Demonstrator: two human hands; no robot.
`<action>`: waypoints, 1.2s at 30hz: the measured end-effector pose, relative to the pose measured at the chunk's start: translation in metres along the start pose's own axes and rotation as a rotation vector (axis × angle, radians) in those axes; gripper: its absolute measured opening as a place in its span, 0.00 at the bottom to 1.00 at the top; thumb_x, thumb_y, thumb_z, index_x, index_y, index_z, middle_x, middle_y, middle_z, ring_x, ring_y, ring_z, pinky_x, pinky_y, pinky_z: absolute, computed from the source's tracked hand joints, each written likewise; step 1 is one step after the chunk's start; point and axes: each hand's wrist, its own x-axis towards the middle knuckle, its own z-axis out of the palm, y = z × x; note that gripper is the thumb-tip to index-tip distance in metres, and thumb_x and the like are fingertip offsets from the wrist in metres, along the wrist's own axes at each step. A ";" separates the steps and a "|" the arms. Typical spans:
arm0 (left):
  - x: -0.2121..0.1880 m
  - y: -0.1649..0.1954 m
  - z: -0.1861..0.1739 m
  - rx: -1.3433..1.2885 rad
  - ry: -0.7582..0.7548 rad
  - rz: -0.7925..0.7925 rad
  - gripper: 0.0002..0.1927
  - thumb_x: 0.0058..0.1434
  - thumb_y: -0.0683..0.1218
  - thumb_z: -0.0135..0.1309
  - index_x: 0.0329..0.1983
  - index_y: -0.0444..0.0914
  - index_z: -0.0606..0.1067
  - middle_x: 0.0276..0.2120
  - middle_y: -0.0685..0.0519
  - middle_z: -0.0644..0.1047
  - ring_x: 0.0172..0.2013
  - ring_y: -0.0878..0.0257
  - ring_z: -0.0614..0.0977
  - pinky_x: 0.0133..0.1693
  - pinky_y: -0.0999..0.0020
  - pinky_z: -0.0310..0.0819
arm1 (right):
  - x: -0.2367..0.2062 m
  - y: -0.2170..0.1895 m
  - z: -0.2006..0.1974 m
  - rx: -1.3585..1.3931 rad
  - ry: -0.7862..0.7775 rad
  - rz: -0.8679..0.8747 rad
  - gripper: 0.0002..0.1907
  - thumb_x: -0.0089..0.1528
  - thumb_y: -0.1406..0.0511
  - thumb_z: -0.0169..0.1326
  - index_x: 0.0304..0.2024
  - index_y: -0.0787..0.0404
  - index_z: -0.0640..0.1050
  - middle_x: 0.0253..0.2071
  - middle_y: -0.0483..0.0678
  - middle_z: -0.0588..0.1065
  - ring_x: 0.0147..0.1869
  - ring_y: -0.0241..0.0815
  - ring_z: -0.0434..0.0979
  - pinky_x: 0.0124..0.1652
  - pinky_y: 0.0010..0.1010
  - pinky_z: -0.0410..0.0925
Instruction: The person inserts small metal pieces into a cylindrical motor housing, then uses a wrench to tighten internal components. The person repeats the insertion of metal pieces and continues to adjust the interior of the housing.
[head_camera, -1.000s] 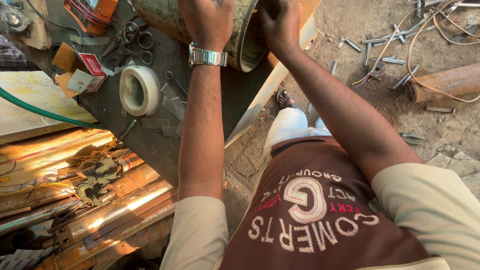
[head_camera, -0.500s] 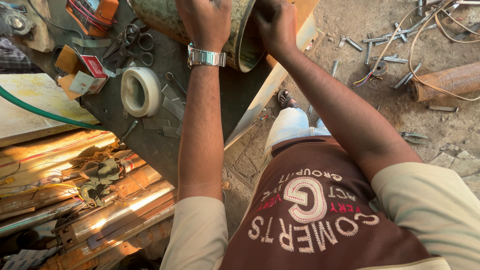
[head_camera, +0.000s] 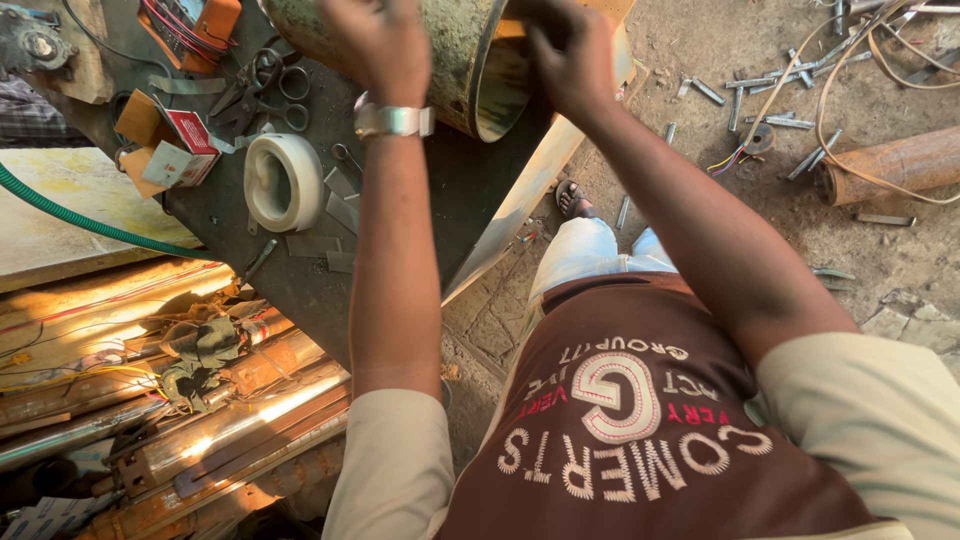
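Rusty green metal cylinder (head_camera: 440, 60) under both hands, white tape roll (head_camera: 285, 181) beside.

The top edge cuts off the rusty green metal cylinder (head_camera: 440, 50), so its far end stays unseen. The left hand (head_camera: 380, 45) lies over its curved wall with fingertips out of frame; the right hand (head_camera: 570, 55) covers part of the open rim, its fingers blurred. The orange box of red wires (head_camera: 195, 25) is also cropped.
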 end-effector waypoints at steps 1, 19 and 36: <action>-0.001 0.001 -0.014 -0.159 0.077 -0.004 0.21 0.65 0.50 0.62 0.51 0.32 0.71 0.48 0.45 0.76 0.44 0.58 0.82 0.47 0.56 0.79 | -0.009 -0.001 -0.011 0.047 -0.034 0.016 0.10 0.70 0.72 0.56 0.53 0.67 0.80 0.44 0.53 0.83 0.43 0.39 0.86 0.47 0.30 0.79; -0.196 -0.077 -0.266 0.651 -0.097 -0.402 0.36 0.52 0.57 0.72 0.60 0.41 0.73 0.57 0.46 0.73 0.55 0.48 0.77 0.50 0.42 0.71 | -0.269 0.040 -0.228 -0.975 -0.107 0.638 0.13 0.63 0.65 0.59 0.42 0.70 0.84 0.37 0.59 0.82 0.44 0.55 0.83 0.53 0.44 0.73; -0.145 -0.133 -0.251 0.659 0.043 -0.445 0.18 0.53 0.46 0.71 0.43 0.40 0.76 0.41 0.50 0.81 0.43 0.52 0.83 0.44 0.53 0.76 | -0.203 0.043 -0.192 -0.902 -0.120 0.534 0.14 0.64 0.62 0.66 0.45 0.66 0.85 0.39 0.58 0.82 0.45 0.53 0.82 0.51 0.43 0.72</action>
